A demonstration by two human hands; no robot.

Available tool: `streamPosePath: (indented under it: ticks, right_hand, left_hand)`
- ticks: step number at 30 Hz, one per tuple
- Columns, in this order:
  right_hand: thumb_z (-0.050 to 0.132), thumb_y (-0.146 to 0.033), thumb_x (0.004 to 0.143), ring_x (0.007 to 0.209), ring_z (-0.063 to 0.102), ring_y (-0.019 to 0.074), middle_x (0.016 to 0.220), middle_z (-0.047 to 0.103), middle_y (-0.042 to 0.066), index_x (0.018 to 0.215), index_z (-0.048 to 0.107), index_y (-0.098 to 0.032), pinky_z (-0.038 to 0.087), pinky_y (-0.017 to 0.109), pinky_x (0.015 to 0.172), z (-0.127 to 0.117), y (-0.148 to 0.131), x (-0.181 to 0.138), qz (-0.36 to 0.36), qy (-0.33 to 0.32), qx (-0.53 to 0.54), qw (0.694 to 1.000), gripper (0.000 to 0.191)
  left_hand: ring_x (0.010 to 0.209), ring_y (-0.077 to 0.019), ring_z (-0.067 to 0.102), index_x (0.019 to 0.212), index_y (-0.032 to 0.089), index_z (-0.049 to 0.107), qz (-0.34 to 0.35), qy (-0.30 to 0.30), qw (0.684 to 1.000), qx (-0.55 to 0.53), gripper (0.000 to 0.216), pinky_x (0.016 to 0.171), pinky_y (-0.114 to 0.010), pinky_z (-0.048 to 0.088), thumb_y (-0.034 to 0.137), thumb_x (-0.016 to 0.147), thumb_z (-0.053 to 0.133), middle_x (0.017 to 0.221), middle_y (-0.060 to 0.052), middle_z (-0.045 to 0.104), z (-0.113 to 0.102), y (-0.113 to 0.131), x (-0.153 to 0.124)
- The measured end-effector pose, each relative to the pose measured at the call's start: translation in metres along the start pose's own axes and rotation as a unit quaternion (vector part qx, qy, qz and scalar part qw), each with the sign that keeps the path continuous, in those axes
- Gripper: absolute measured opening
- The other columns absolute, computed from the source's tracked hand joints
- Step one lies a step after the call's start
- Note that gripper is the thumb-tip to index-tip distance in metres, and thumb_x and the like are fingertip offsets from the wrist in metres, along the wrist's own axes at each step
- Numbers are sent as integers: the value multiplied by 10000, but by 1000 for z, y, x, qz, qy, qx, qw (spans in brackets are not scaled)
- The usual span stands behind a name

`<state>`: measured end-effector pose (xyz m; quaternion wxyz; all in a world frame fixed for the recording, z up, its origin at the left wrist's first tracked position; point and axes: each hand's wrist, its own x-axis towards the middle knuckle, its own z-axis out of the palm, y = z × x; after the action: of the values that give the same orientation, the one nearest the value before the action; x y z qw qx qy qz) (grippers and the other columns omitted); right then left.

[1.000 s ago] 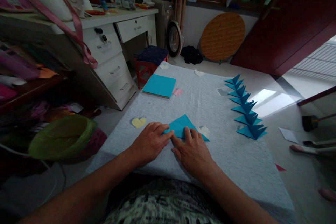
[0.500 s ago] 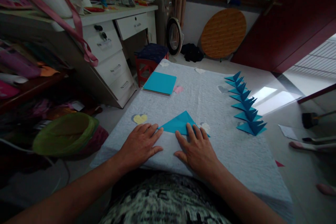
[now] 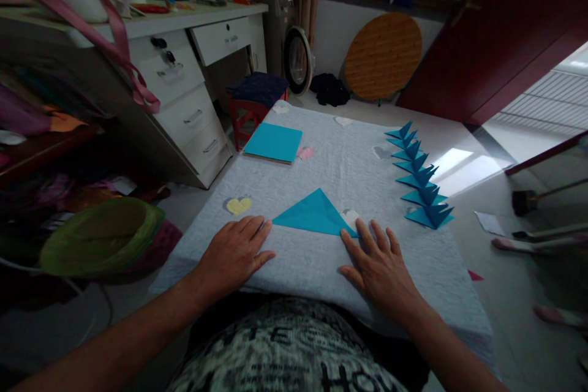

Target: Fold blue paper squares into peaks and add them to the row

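Observation:
A blue paper folded into a triangle (image 3: 312, 213) lies flat on the grey cloth-covered table (image 3: 340, 171). My left hand (image 3: 234, 251) rests flat on the cloth just left of the triangle's left corner, fingers spread. My right hand (image 3: 379, 263) lies flat at the triangle's right corner, fingertips touching or almost touching it. Neither hand holds anything. A row of several folded blue paper pieces (image 3: 418, 174) runs along the table's right side. A stack of square blue sheets (image 3: 273, 141) sits at the far left of the table.
Heart-shaped patches mark the cloth, a yellow one (image 3: 237, 204) near my left hand. A white desk with drawers (image 3: 184, 86) and a red stool (image 3: 250, 107) stand to the left. A green-lined bin (image 3: 98, 236) is on the floor at left. A round wooden board (image 3: 383, 56) leans against the far wall.
Both hands slid off the blue triangle and apart, the right hand moving to its right corner. The triangle now lies fully uncovered and flat.

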<state>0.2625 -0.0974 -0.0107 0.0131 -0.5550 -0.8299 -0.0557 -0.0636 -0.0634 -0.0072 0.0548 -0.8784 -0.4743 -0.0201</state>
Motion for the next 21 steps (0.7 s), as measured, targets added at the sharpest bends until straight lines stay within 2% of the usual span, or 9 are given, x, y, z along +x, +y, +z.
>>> streamPosePath:
  ticks: [6, 11, 13, 15, 17, 19, 21]
  right_hand:
    - [610, -518, 899, 1419, 328, 434, 1528, 437, 157, 1454, 492, -288, 271, 637, 1108, 3, 20, -18, 28, 4, -21, 999, 613]
    - [643, -460, 889, 1388, 392, 415, 1478, 502, 162, 1394, 565, -271, 306, 625, 1096, -2, 25, -20, 42, 9, -7, 999, 545]
    - [610, -394, 919, 1332, 474, 381, 1409, 570, 164, 1287, 652, -232, 339, 596, 1090, -6, 29, -14, 51, 16, 18, 998, 405]
    - [531, -310, 961, 1237, 568, 326, 1307, 649, 141, 1084, 732, -206, 386, 543, 1077, -10, 34, -4, 56, 33, 63, 996, 258]
    - [478, -262, 970, 1132, 628, 292, 1211, 694, 130, 942, 732, -192, 446, 500, 1027, -15, 39, 9, 65, 57, 120, 989, 265]
    - [485, -249, 955, 1065, 650, 270, 1141, 710, 131, 1011, 700, -178, 477, 472, 996, -20, 39, 23, 57, 87, 186, 977, 233]
    - [551, -259, 915, 1106, 623, 279, 1174, 688, 141, 1154, 642, -156, 480, 467, 997, -24, 34, 38, 38, 87, 236, 967, 275]
  left_hand:
    - [1177, -331, 572, 1278, 151, 615, -2, 12, 1000, -11, 418, 911, -430, 494, 357, 914, 631, 1275, -174, 620, 1, -1, 0]
    - [1176, -319, 571, 1254, 158, 622, 4, 66, 997, -40, 350, 943, -444, 486, 319, 957, 528, 1277, -167, 622, 11, -8, -6]
    - [1162, -309, 578, 1236, 152, 624, 4, 85, 994, -68, 338, 966, -449, 478, 314, 972, 489, 1259, -158, 635, 14, -11, -8]
    - [1157, -291, 582, 1259, 148, 596, -17, 96, 989, -111, 353, 1001, -445, 466, 320, 977, 470, 1249, -146, 640, 14, -13, -5]
    - [1181, -285, 566, 1318, 144, 541, -46, 109, 980, -161, 409, 1040, -445, 450, 334, 960, 488, 1268, -144, 622, 12, -15, 2]
    - [1227, -301, 530, 1363, 144, 496, -56, 117, 971, -202, 496, 1069, -465, 430, 350, 915, 544, 1311, -151, 583, 8, -16, 14]
    - [1239, -313, 510, 1349, 156, 521, -44, 95, 967, -234, 522, 1080, -484, 417, 334, 864, 604, 1326, -147, 560, 5, -16, 27]
